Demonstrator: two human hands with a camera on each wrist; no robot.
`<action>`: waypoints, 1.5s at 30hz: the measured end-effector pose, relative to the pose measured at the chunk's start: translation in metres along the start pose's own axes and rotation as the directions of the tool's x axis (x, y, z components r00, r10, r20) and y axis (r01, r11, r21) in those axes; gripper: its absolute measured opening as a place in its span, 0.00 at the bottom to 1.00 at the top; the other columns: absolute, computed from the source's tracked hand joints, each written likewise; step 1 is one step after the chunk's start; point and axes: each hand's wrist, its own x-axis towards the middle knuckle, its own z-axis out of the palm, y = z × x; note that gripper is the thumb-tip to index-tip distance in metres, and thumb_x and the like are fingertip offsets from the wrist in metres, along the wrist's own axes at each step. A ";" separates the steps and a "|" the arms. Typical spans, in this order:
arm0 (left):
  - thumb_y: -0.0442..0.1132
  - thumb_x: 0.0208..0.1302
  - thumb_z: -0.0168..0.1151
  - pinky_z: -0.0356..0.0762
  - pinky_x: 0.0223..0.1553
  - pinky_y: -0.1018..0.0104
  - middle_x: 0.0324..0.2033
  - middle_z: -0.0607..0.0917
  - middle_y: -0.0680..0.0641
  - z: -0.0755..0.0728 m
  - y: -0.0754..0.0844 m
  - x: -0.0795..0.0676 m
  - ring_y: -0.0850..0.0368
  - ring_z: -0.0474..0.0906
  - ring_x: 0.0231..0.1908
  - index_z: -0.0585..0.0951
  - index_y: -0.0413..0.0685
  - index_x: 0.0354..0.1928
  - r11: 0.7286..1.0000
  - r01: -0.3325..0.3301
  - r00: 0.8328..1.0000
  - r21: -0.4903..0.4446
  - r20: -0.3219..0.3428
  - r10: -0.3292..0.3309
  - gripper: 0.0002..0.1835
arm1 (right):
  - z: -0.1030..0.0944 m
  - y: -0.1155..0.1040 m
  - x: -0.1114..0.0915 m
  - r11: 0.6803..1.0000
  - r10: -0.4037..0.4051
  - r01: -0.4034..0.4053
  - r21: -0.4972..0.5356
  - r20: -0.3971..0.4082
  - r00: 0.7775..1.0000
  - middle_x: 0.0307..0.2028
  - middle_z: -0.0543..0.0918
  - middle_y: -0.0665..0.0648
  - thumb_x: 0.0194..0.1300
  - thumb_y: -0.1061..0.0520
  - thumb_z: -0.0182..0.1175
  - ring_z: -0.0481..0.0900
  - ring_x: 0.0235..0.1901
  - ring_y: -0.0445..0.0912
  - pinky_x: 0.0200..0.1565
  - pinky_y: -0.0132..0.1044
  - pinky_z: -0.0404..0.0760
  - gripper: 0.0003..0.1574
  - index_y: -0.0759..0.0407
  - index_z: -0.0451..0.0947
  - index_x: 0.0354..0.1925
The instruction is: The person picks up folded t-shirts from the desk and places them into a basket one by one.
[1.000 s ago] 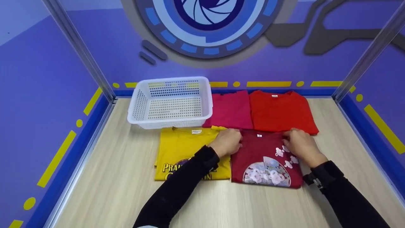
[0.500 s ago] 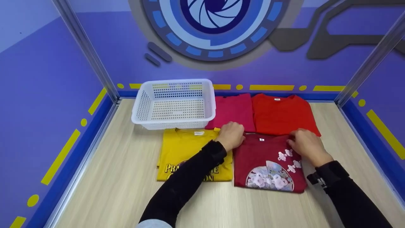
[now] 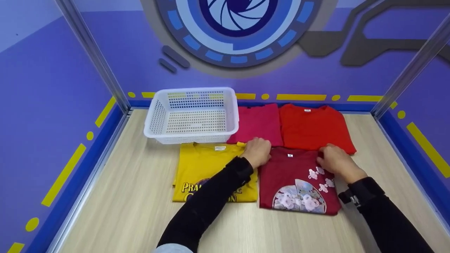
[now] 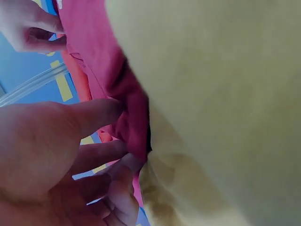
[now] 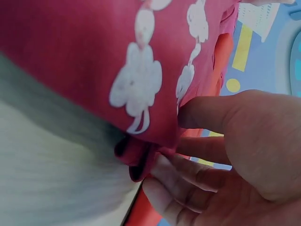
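Note:
A folded dark red T-shirt (image 3: pixel 281 172) with a flower print lies on the table, its neck label toward the back. My left hand (image 3: pixel 257 152) pinches its back left corner; in the left wrist view the thumb and fingertips (image 4: pixel 96 115) close on bunched dark red cloth. At the back right corner my right hand (image 3: pixel 339 162) grips the folded edge, thumb above and fingers (image 5: pixel 195 176) beneath, as the right wrist view shows. A folded yellow T-shirt (image 3: pixel 202 163) lies directly left of the dark red one, partly covered by my left forearm.
A white perforated basket (image 3: pixel 191 136) stands at the back left, overlapping a folded pink shirt (image 3: pixel 262 123). Beside that lies a folded bright red T-shirt (image 3: pixel 313 128), just behind the dark red one. Printed panels (image 3: pixel 246 80) wall off the back and both sides of the wooden table (image 3: pixel 130 196).
My left hand has shifted slightly up and back at the dark red T-shirt's corner. The right hand keeps its grip almost in place. The head view has tilted a little.

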 end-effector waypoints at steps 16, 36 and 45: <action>0.39 0.72 0.64 0.85 0.51 0.61 0.42 0.91 0.47 -0.017 0.000 -0.021 0.46 0.85 0.49 0.89 0.47 0.32 0.995 -0.063 0.998 -0.076 0.008 0.063 0.11 | -0.003 0.005 -0.002 1.000 0.017 -0.017 0.019 0.001 1.000 0.35 0.82 0.63 0.74 0.54 0.66 0.79 0.37 0.56 0.40 0.50 0.78 0.13 0.66 0.86 0.42; 0.43 0.83 0.62 0.80 0.69 0.59 0.57 0.90 0.48 -0.061 -0.020 -0.048 0.50 0.82 0.59 0.89 0.49 0.63 0.892 -0.195 0.981 -0.407 -0.102 0.168 0.15 | -0.063 0.003 -0.042 0.967 -0.213 0.229 0.112 -0.140 0.967 0.51 0.91 0.72 0.76 0.61 0.69 0.88 0.46 0.61 0.55 0.65 0.87 0.22 0.76 0.84 0.61; 0.44 0.85 0.60 0.80 0.63 0.59 0.52 0.90 0.50 -0.101 -0.029 -0.061 0.51 0.81 0.54 0.88 0.50 0.59 0.882 -0.281 0.947 -0.377 -0.256 0.193 0.13 | -0.105 -0.023 -0.060 0.959 -0.266 0.283 0.030 -0.263 0.927 0.50 0.91 0.67 0.73 0.64 0.71 0.87 0.43 0.54 0.44 0.49 0.87 0.18 0.70 0.86 0.59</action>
